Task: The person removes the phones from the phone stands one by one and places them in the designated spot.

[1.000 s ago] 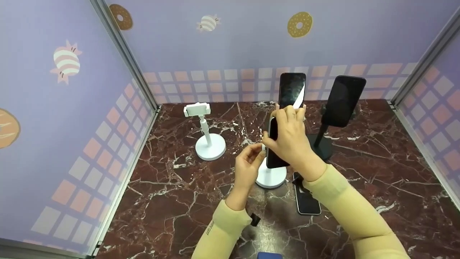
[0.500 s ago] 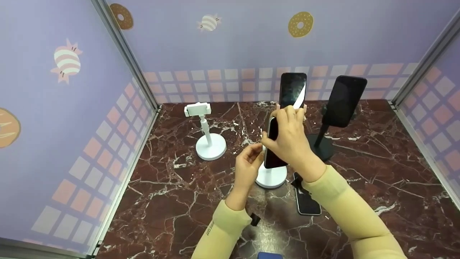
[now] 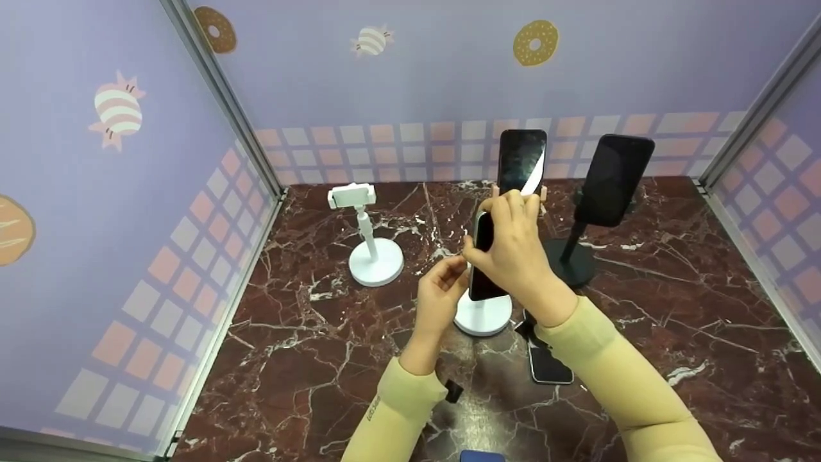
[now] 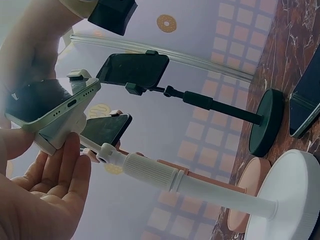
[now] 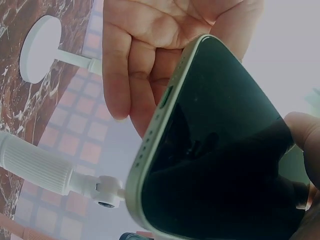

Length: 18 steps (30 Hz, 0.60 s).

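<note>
My right hand (image 3: 513,247) grips a pale green phone (image 3: 481,260) with a dark screen and holds it upright against the clamp of the near white stand (image 3: 482,314). In the right wrist view, fingers (image 5: 150,55) curl behind the phone (image 5: 220,165) and the thumb lies on its right edge. My left hand (image 3: 449,273) pinches the stand's clamp from the left. In the left wrist view the phone's (image 4: 50,102) bottom end sits in the white clamp (image 4: 60,135), with my fingertips (image 4: 65,165) touching it from below.
A second white stand (image 3: 371,247) with nothing in its clamp is at the left. A pink stand carries a phone (image 3: 523,160); a black stand (image 3: 571,260) carries another (image 3: 614,178). One more phone (image 3: 545,362) lies flat on the marble table (image 3: 288,333). Purple walls close three sides.
The right hand has shifted the green phone a little to the left and down at the clamp. The left hand stays at the clamp.
</note>
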Motion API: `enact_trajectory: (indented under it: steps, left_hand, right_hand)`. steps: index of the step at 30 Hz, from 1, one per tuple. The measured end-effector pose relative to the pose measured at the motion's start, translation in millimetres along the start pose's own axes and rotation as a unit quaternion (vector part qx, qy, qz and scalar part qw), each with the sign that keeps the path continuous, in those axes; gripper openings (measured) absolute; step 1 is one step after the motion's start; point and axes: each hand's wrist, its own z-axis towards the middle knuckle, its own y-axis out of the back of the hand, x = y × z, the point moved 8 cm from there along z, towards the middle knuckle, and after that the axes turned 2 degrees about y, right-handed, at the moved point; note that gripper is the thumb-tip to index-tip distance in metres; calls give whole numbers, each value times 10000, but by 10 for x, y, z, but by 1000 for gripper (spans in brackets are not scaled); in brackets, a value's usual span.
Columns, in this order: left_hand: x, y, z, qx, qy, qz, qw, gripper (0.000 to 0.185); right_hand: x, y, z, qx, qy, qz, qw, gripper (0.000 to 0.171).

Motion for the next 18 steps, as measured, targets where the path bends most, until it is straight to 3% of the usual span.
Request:
enact_trajectory:
  steps: [18]
  left_hand:
    - [-5,-7,2,27,99,-30,9999,23]
  right_hand:
    - [110,34,-34,-28,232,44,9997,42]
